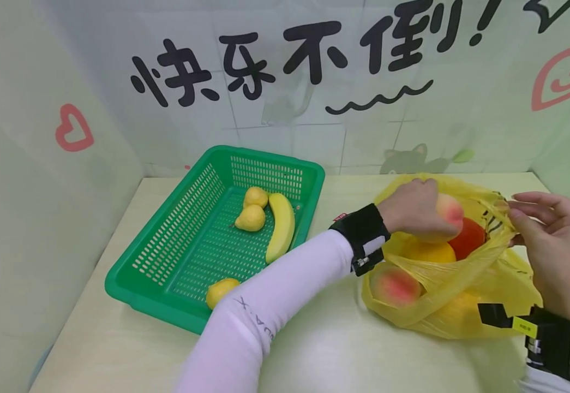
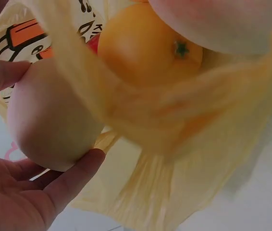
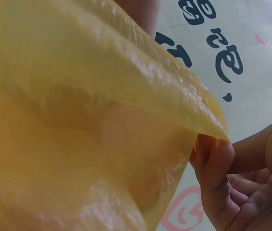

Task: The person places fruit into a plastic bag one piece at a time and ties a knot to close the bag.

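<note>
My left hand (image 1: 412, 210) grips a pale pink-and-cream peach (image 1: 449, 213) at the mouth of a yellow plastic bag (image 1: 491, 311). In the left wrist view the thumb and fingers curl round this peach (image 2: 54, 115). With thumb and fingertips, my right hand (image 1: 555, 234) pinches the right edge of the bag's mouth; the right wrist view shows the plastic (image 3: 174, 130) drawn tight to those fingers. Inside the bag lie an orange (image 1: 427, 251), a red round fruit (image 1: 467, 239) and another peach (image 1: 396, 286). Folds of plastic partly cover the fruit.
Left of the bag stands a green slotted basket (image 1: 167, 311). It holds a banana (image 1: 281, 226), a yellow pear (image 1: 251, 218), another yellow fruit (image 1: 256, 197) behind it, and one more (image 1: 221, 291) near the front, partly behind my left sleeve. A printed sheet (image 1: 285, 136) covers the back wall.
</note>
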Demonstrator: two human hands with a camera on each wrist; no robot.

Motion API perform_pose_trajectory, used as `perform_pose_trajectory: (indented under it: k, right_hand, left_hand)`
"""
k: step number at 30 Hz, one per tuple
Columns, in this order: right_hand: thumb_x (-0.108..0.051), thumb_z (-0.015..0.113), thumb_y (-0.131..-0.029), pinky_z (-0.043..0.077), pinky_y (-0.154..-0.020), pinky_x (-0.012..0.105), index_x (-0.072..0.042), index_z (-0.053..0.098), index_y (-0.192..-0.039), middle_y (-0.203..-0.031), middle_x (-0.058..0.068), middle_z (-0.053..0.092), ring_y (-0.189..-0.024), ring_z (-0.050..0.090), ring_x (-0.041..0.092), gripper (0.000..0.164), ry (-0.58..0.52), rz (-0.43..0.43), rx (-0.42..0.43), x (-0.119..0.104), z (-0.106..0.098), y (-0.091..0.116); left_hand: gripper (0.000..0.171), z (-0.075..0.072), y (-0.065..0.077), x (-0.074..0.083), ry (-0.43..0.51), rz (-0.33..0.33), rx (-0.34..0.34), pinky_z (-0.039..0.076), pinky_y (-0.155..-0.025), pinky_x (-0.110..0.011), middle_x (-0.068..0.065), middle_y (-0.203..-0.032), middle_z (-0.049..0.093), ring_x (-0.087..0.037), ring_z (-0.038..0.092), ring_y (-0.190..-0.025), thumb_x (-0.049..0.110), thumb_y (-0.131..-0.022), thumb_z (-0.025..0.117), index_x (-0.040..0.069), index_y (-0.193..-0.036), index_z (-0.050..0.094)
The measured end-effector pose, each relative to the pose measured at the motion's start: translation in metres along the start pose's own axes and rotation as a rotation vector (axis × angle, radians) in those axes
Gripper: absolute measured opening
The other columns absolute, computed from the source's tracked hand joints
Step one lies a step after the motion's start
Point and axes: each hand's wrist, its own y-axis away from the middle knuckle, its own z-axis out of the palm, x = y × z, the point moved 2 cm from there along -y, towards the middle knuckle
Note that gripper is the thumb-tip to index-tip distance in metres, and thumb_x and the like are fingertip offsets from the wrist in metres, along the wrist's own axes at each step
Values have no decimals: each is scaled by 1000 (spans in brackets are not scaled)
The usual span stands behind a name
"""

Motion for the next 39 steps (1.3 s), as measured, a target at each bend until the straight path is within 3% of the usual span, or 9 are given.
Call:
perform_pose_trajectory:
  k: [7,17,25,32,39]
  right_hand:
    - [-12,53,-99,47,-64,4,-27,57,-120,-101,-27,61,-82,58,-4,26,42,10,9,1,1,0]
    - [-18,52,-100,46,-68,2,-28,55,-124,-104,-28,58,-83,58,-6,27,90,15,2,3,1,1]
    - [-10,54,-99,46,-63,4,-29,57,-118,-101,-28,61,-83,57,-4,26,35,-1,-3,2,4,0]
    - [-14,55,-99,47,-63,5,-26,58,-122,-103,-27,61,-85,58,-3,26,53,14,-11,2,5,0]
    - [-14,54,-99,47,-64,5,-26,58,-122,-103,-27,61,-86,58,-3,26,63,9,-13,3,6,0]
  left_hand:
    - [60,7,-10,-1,-11,-39,5,41,-69,-15,6,-106,51,-8,50,-92,58,-85,61,15,-124,48]
    - [64,24,-23,7,-65,-133,71,40,-85,-17,5,-122,54,-8,47,-100,62,-85,59,15,-127,50]
    - [67,34,-29,10,-5,-261,132,41,-77,-18,7,-120,54,-10,45,-97,64,-81,64,19,-129,50]
    - [70,41,-31,3,57,-309,165,40,-68,-18,5,-108,57,-11,49,-87,60,-79,70,17,-128,46]
    - [66,46,-34,-1,52,-333,140,40,-66,-19,5,-103,58,-12,51,-85,59,-78,70,18,-124,46]
